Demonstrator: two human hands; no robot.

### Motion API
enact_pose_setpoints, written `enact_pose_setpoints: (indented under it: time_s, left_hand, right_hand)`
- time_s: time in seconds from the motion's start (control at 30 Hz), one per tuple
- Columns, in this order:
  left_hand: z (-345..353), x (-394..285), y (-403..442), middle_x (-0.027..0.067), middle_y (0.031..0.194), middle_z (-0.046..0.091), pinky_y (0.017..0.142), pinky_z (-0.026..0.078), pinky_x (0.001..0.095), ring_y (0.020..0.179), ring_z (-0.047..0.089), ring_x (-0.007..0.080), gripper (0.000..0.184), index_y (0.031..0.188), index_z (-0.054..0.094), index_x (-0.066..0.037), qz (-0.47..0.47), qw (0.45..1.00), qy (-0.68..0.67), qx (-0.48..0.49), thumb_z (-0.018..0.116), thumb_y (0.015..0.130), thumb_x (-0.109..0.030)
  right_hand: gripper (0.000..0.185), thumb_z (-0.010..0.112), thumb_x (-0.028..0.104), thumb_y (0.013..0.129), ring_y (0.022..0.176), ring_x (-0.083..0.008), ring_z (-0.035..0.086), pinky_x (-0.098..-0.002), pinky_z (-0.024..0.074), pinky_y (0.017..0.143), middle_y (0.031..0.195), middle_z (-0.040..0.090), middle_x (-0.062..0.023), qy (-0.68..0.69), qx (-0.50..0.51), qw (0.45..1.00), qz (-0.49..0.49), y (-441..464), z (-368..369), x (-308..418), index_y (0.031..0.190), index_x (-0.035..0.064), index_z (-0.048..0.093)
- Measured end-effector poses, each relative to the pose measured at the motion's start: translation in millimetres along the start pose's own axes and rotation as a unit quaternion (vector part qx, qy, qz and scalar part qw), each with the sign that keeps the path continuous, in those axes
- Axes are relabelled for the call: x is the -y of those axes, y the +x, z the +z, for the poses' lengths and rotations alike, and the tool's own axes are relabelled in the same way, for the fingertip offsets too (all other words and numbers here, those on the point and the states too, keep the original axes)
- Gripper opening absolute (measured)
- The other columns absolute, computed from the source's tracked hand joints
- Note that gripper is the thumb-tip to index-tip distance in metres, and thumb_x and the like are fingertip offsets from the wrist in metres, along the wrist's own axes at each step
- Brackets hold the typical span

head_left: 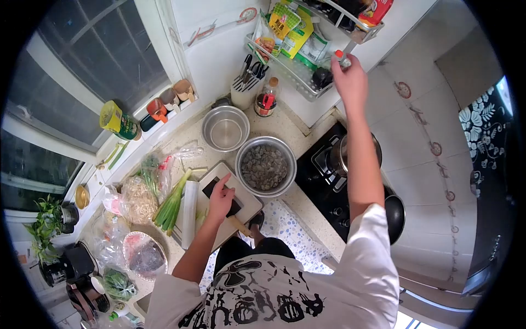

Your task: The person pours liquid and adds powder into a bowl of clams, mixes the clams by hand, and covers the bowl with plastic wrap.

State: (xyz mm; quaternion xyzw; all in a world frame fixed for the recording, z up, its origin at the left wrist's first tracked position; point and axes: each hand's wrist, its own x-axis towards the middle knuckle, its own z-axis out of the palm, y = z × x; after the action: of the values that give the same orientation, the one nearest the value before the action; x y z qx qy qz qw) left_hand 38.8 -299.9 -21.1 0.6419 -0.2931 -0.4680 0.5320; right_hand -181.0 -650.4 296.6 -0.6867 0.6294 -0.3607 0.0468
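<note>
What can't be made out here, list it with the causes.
In the head view:
Whether the right hand grips the red-capped container: too small.
Middle of the pot: behind right forearm.
Middle of the knife blade: behind left hand.
Dark pieces: too small to identify.

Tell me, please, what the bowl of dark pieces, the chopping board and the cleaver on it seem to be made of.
Bowl: likely stainless steel or aluminium, given its grey metallic sheen.
Chopping board: perhaps plastic, smooth and uniformly cream, though wood is possible.
Cleaver: probably metal, being flat, dark and matte; its tan handle looks wooden.
</note>
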Motion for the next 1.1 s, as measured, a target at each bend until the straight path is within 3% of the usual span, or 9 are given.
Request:
enact_pose_setpoints:
  time_s: [0.1, 0.27, 0.37, 0.5, 0.6, 0.77, 0.93, 1.03, 1.1]
  left_hand:
    - [0.2, -31.1, -18.8, 0.0055, 0.121, 0.058, 0.077, 0.051, 0.0251, 0.081, 0.061, 0.0083, 0.053, 0.145, 0.054, -0.012, -0.035, 0.998, -0.041, 0.013, 0.061, 0.094, 0.000]
    - [-5.3, -38.7, -33.4, 0.0065, 0.123, 0.062, 0.078, 0.051, 0.0240, 0.080, 0.062, 0.0106, 0.052, 0.144, 0.053, -0.010, -0.006, 0.998, -0.049, 0.028, 0.062, 0.093, -0.002]
    - [-14.2, -36.1, -23.8, 0.0075, 0.142, 0.055, 0.087, 0.052, 0.0261, 0.111, 0.063, 0.0132, 0.056, 0.148, 0.048, -0.009, 0.025, 0.994, 0.081, 0.064, 0.061, 0.094, -0.001]
    - [9.2, -122.8, -26.2, 0.0113, 0.139, 0.058, 0.096, 0.050, 0.0341, 0.120, 0.060, 0.0212, 0.063, 0.149, 0.046, -0.008, 0.166, 0.980, 0.103, 0.019, 0.069, 0.090, -0.006]
    - [26.0, -171.7, -18.7, 0.0142, 0.136, 0.059, 0.105, 0.045, 0.0420, 0.124, 0.058, 0.0284, 0.074, 0.148, 0.045, -0.008, 0.311, 0.924, 0.223, 0.004, 0.079, 0.082, -0.018]
    - [55.6, -190.4, -9.7, 0.0144, 0.127, 0.063, 0.102, 0.043, 0.0481, 0.118, 0.059, 0.0338, 0.091, 0.140, 0.051, -0.007, 0.358, 0.878, 0.316, 0.033, 0.089, 0.065, -0.042]
    - [61.9, -152.3, -4.7, 0.0100, 0.111, 0.071, 0.098, 0.043, 0.0446, 0.102, 0.066, 0.0296, 0.073, 0.121, 0.065, -0.009, 0.297, 0.903, 0.308, 0.029, 0.089, 0.062, -0.043]
    - [56.0, -149.2, -6.5, 0.0071, 0.103, 0.073, 0.096, 0.044, 0.0423, 0.094, 0.068, 0.0274, 0.067, 0.116, 0.068, -0.011, 0.323, 0.880, 0.346, 0.031, 0.090, 0.060, -0.042]
    - [54.4, -152.3, -8.0, 0.0052, 0.098, 0.073, 0.096, 0.045, 0.0413, 0.090, 0.069, 0.0263, 0.066, 0.115, 0.068, -0.012, 0.364, 0.855, 0.370, 0.019, 0.090, 0.059, -0.039]
  right_hand:
    - [0.055, 0.070, 0.052, 0.086, 0.094, -0.0359, 0.072, -0.0458, 0.0556, 0.079, 0.095, 0.074, -0.0197, -0.120, 0.005, 0.993, -0.013, 27.4, 15.4, -0.7, 0.116, 0.0053, 0.069]
    - [0.045, 0.073, 0.045, 0.087, 0.081, -0.0360, 0.072, -0.0450, 0.0553, 0.074, 0.085, 0.073, -0.0175, -0.019, -0.024, 0.997, -0.071, 34.9, 31.8, -20.1, 0.107, 0.0047, 0.069]
    - [0.039, 0.076, 0.038, 0.086, 0.068, -0.0316, 0.068, -0.0415, 0.0534, 0.065, 0.075, 0.069, -0.0145, 0.043, -0.051, 0.990, -0.121, 0.7, -2.9, 7.5, 0.102, 0.0041, 0.067]
    - [0.036, 0.082, 0.034, 0.084, 0.056, -0.0180, 0.059, -0.0330, 0.0482, 0.056, 0.062, 0.059, -0.0075, 0.117, -0.053, 0.977, -0.168, -65.8, -45.9, 36.1, 0.097, 0.0036, 0.065]
    - [0.033, 0.083, 0.029, 0.083, 0.057, -0.0084, 0.052, -0.0281, 0.0454, 0.054, 0.062, 0.057, -0.0015, 0.188, 0.086, 0.971, -0.117, -121.2, -45.9, 36.8, 0.096, 0.0053, 0.065]
    - [0.034, 0.083, 0.026, 0.082, 0.056, -0.0139, 0.059, -0.0317, 0.0486, 0.055, 0.067, 0.063, -0.0079, 0.247, 0.242, 0.936, -0.068, -216.8, -18.7, 31.1, 0.096, 0.0010, 0.064]
    - [0.034, 0.084, 0.027, 0.082, 0.056, -0.0127, 0.058, -0.0309, 0.0474, 0.055, 0.064, 0.062, -0.0073, 0.339, 0.276, 0.899, 0.009, -251.4, -1.2, 6.5, 0.091, 0.0005, 0.065]
    - [0.036, 0.085, 0.031, 0.081, 0.054, -0.0150, 0.057, -0.0320, 0.0457, 0.054, 0.059, 0.059, -0.0072, 0.237, 0.290, 0.927, 0.010, -242.4, -21.4, -1.0, 0.083, 0.0003, 0.066]
    - [0.039, 0.077, 0.037, 0.087, 0.056, -0.0279, 0.059, -0.0385, 0.0465, 0.055, 0.059, 0.058, -0.0121, 0.162, 0.287, 0.943, -0.045, -237.2, -23.5, -6.2, 0.077, 0.0009, 0.064]
